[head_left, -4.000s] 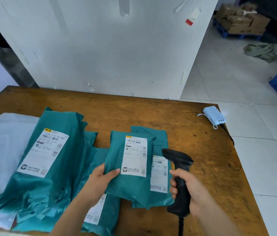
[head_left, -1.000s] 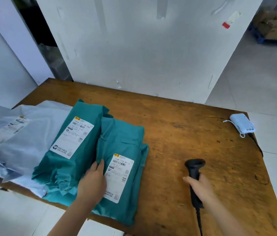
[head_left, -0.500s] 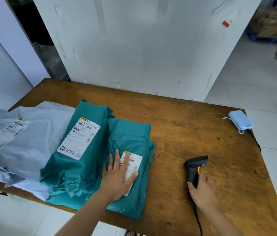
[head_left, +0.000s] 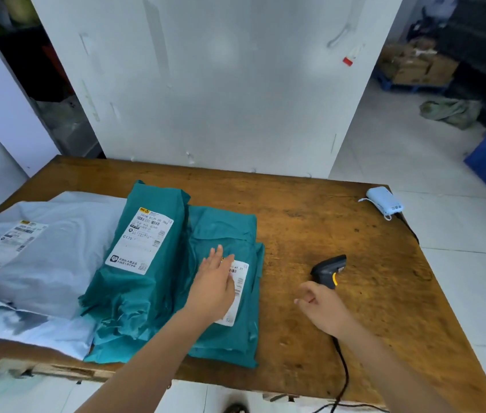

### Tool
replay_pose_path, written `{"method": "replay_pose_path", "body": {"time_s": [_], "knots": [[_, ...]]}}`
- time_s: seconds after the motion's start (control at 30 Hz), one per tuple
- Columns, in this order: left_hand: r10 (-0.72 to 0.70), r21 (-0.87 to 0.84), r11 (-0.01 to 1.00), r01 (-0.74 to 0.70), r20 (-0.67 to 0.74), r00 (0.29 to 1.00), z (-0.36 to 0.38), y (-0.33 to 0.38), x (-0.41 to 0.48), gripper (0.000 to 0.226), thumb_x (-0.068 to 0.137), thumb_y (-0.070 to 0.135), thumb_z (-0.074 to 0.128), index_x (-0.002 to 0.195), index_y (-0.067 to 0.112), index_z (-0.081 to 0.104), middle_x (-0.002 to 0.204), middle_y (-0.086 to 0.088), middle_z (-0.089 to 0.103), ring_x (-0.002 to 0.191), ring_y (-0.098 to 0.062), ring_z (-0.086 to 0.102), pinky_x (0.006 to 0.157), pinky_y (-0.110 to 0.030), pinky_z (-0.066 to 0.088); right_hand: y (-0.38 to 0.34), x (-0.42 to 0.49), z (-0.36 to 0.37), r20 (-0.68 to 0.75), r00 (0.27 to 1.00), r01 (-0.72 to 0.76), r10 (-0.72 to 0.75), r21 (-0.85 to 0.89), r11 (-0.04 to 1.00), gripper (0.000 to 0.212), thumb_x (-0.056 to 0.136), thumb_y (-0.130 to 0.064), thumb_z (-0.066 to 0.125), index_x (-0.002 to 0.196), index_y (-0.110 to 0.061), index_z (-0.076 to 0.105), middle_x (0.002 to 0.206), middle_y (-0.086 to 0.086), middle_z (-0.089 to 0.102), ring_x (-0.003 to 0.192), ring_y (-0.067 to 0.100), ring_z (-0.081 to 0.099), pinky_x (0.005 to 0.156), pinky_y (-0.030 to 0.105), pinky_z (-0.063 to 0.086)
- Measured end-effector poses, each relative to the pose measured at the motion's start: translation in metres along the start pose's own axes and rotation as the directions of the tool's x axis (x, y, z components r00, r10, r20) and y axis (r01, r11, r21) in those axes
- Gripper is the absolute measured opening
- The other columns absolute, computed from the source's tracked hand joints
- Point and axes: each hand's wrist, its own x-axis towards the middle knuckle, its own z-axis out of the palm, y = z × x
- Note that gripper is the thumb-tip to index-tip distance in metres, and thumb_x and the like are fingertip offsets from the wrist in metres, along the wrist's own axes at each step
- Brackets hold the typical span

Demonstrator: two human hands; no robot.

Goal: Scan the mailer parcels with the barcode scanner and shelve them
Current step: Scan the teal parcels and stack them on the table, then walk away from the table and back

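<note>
A table [head_left: 310, 222] is bearing a grey mailer [head_left: 56, 263] beside 2 teal mailers [head_left: 152, 296]. The left hand [head_left: 214, 289] is pressing flat, fingers straight, on the right one's label. The right hand [head_left: 323, 310], loosely open, is holding nothing beside the scanner [head_left: 326, 271] lying mid-table.

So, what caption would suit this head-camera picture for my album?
Left hand flat on a teal mailer, right hand open over the scanner lying on the table.

worn wooden table [head_left: 310, 210]; crinkled plastic teal mailers [head_left: 223, 231]; paper labels [head_left: 140, 239].
</note>
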Motion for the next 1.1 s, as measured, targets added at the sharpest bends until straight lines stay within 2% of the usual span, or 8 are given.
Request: {"method": "replay_pose_path", "body": {"time_s": [0.13,0.27,0.33,0.47,0.57,0.67,0.93,1.1], "knots": [[0.025,-0.114,0.993,-0.026,-0.006,1.0,-0.024,0.004,-0.029,0.041,0.099,0.015,0.035,0.139,0.015,0.042,0.146,-0.002,0.043,0.133,-0.018,0.039,0.108,-0.027,0.033,-0.018,-0.022,-0.001,0.042,0.992,0.122,-0.121,-0.011,0.992,0.039,0.096,-0.031,0.054,0.132,-0.017,0.053,0.11,-0.004,0.059,0.101,0.009,0.056,0.08,0.017,0.041],[-0.046,-0.026,0.999,0.047,0.013,0.999,-0.048,-0.002,-0.076,0.038,0.098,0.023,0.04,0.136,0.017,0.047,0.141,0.0,0.049,0.125,-0.019,0.049,0.103,-0.029,0.038,-0.057,-0.038,-0.01,0.066,0.962,0.27,-0.264,-0.114,0.956,0.035,0.096,-0.028,0.054,0.129,-0.016,0.056,0.11,0.0,0.063,0.105,0.015,0.059,0.088,0.025,0.046],[-0.074,0.0,0.997,0.074,0.003,0.997,-0.063,-0.009,-0.101,0.039,0.098,0.025,0.041,0.136,0.017,0.047,0.137,-0.002,0.052,0.11,-0.02,0.056,0.095,-0.029,0.042,-0.08,-0.047,-0.006,0.073,0.941,0.338,-0.331,-0.121,0.933,0.035,0.095,-0.028,0.055,0.128,-0.016,0.056,0.104,-0.003,0.062,0.099,0.015,0.06,0.087,0.028,0.049],[-0.119,0.01,0.993,0.119,-0.059,0.991,-0.095,-0.027,-0.135,0.04,0.098,0.023,0.043,0.137,0.018,0.046,0.135,-0.004,0.053,0.117,-0.02,0.054,0.097,-0.027,0.04,-0.125,-0.065,0.004,0.034,0.902,0.431,-0.43,-0.093,0.897,0.036,0.093,-0.025,0.059,0.127,-0.014,0.058,0.117,-0.001,0.062,0.104,0.015,0.057,0.088,0.026,0.046],[-0.165,-0.037,0.986,0.161,-0.141,0.976,-0.122,-0.05,-0.158,0.039,0.097,0.023,0.045,0.135,0.018,0.048,0.129,-0.005,0.057,0.101,-0.02,0.06,0.089,-0.025,0.044,-0.162,-0.081,0.017,0.031,0.878,0.479,-0.478,-0.083,0.874,0.035,0.092,-0.023,0.059,0.126,-0.012,0.059,0.119,0.001,0.062,0.11,0.018,0.058,0.091,0.026,0.044],[-0.206,-0.069,0.978,0.196,-0.208,0.956,-0.149,-0.088,-0.178,0.038,0.096,0.026,0.046,0.133,0.02,0.049,0.136,0.0,0.052,0.116,-0.018,0.054,0.098,-0.027,0.042,-0.201,-0.088,0.035,0.057,0.846,0.533,-0.53,-0.071,0.843,0.034,0.091,-0.023,0.061,0.124,-0.014,0.06,0.113,0.0,0.063,0.106,0.017,0.06,0.089,0.026,0.045],[-0.318,-0.133,0.947,0.292,-0.257,0.913,-0.22,-0.244,-0.225,0.038,0.096,0.025,0.049,0.133,0.021,0.046,0.137,0.004,0.05,0.116,-0.016,0.053,0.098,-0.023,0.039,-0.34,-0.082,0.122,0.051,0.821,0.569,-0.569,0.016,0.822,0.028,0.088,-0.013,0.056,0.115,-0.014,0.064,0.101,-0.004,0.063,0.097,0.014,0.06,0.08,0.02,0.039],[-0.378,-0.158,0.925,0.345,-0.317,0.87,-0.276,-0.357,-0.246,0.037,0.095,0.024,0.051,0.131,0.02,0.049,0.131,0.0,0.053,0.117,-0.016,0.051,0.094,-0.02,0.036,-0.447,-0.075,0.201,0.072,0.856,0.487,-0.512,0.225,0.844,0.017,0.086,-0.011,0.058,0.101,-0.016,0.064,0.089,0.001,0.065,0.078,0.014,0.06,0.067,0.021,0.046]]}}
